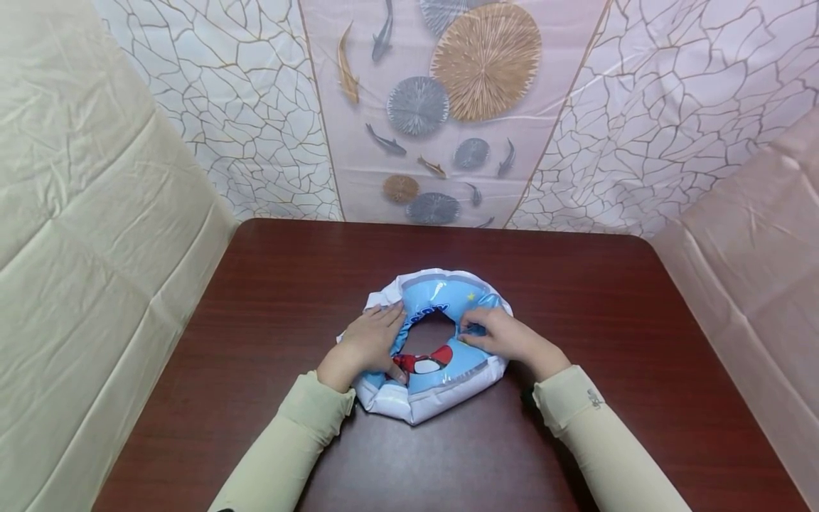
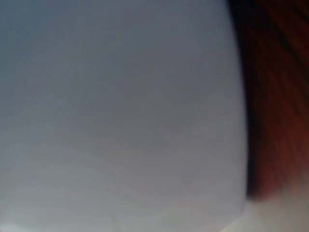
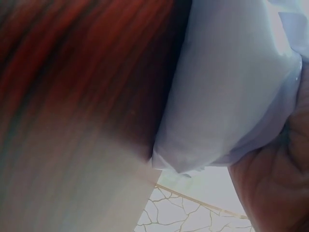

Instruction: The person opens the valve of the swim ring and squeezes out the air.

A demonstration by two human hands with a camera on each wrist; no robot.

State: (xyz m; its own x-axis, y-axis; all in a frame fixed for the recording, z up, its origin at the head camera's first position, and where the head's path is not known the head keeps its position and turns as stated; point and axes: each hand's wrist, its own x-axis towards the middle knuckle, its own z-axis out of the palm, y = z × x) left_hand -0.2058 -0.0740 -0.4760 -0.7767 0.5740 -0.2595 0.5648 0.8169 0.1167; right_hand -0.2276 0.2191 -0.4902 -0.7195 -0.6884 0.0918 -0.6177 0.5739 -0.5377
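Note:
A soft, wrinkled inflatable swim ring [image 1: 441, 288], blue on top with a white outer edge and a red-and-white cartoon print, lies on the table. My left hand [image 1: 371, 340] rests on its left side, fingers stretched over the blue top and thumb near the print. On the opposite side, my right hand [image 1: 505, 334] has curled fingers and pinches the vinyl by the inner hole; the fingertips partly hide that spot. The ring's pale side [image 2: 120, 116] fills most of the left wrist view. In the right wrist view, its white edge [image 3: 222, 92] bulges beside my palm.
The dark red-brown wooden table [image 1: 288, 263] extends around the ring on all sides. Behind it hangs a patterned cloth [image 1: 256, 107] with fish and round motifs. Cream fabric walls [image 1: 96, 213] stand to the left and right.

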